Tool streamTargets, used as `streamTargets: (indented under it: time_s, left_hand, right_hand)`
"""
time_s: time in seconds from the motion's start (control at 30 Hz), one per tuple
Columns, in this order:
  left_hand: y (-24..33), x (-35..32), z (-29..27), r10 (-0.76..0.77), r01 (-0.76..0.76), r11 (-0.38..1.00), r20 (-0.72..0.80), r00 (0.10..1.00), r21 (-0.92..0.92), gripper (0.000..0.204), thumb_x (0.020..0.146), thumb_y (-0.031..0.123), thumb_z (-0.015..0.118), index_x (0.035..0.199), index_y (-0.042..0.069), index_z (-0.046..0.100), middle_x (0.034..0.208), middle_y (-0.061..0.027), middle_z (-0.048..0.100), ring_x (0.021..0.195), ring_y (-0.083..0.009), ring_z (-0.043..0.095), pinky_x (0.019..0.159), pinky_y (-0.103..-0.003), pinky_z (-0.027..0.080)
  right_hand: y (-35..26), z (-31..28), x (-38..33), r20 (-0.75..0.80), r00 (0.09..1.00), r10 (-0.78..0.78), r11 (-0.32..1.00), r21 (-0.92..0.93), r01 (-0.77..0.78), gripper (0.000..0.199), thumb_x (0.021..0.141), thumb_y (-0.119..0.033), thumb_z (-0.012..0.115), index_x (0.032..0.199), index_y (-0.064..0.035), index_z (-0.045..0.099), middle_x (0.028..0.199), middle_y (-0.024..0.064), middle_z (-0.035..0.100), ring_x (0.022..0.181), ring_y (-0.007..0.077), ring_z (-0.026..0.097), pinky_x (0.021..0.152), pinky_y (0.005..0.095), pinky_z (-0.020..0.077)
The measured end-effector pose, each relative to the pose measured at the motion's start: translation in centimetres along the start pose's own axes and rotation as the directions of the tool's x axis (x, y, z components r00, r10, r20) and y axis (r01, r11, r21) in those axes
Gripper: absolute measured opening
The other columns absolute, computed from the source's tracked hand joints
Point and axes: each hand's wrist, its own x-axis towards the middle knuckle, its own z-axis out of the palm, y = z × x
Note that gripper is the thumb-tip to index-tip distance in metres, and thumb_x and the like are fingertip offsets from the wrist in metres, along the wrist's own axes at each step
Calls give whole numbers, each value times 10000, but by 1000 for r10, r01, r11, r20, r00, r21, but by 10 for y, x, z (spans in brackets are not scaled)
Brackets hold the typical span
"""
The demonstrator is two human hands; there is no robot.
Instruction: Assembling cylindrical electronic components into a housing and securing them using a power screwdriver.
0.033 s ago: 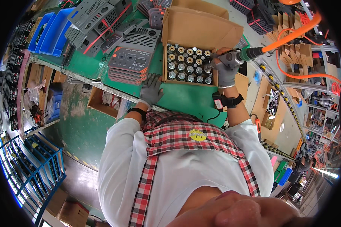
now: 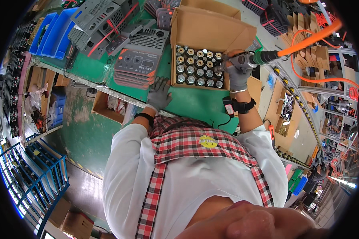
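My right hand [image 2: 237, 73], in a grey glove, is wrapped round an air-powered driver [image 2: 263, 57] with an orange hose at its rear. The driver's front end points left, at the right side of an open cardboard box [image 2: 211, 26]. Inside that box stand rows of black fittings with metal hex tops [image 2: 200, 73], some brass-centred, some silver. Whether the driver's tip touches one of them I cannot tell. My left hand [image 2: 159, 95], also gloved, lies open on the green bench [image 2: 187, 103], its fingertips beside a stack of grey printed panels [image 2: 135, 65].
Grey perforated housings [image 2: 103, 24] with red straps pile up at the back left, near blue trays [image 2: 56, 36]. The orange hose [image 2: 313, 38] runs off to the upper right. A blue wire rack [image 2: 40, 179] stands on the floor at left.
The orange hose and the driver have shifted very slightly. My left hand, the box and the fittings look the same.
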Motion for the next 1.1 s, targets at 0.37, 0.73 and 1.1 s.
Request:
streamTargets:
  time_s: [0.37,0.73,1.1]
  left_hand:
    - [1,1,-4,-44,44,999,117,992,7,599,792,356,425,1281,42,279,1328,-99,289,1272,-279,163,1033,-416,135]
    - [0,2,-4,-14,10,999,102,995,42,581,796,350,416,1272,39,291,1328,-94,289,1274,-275,156,1036,-414,125]
    - [-1,2,-1,-13,10,1000,116,993,23,576,795,351,411,1261,28,308,1316,-106,313,1266,-277,184,1043,-404,110]
  right_hand:
    - [-14,26,9,37,997,-67,998,9,66,257,627,104,564,842,-27,514,770,35,542,703,121,561,645,257,478]
    - [3,28,0,37,999,-11,993,120,7,317,620,76,550,912,-32,488,831,62,548,766,181,584,675,302,482]
    - [-3,24,-3,39,999,22,996,89,-25,281,605,94,582,846,-30,510,763,35,537,672,117,554,590,228,456]
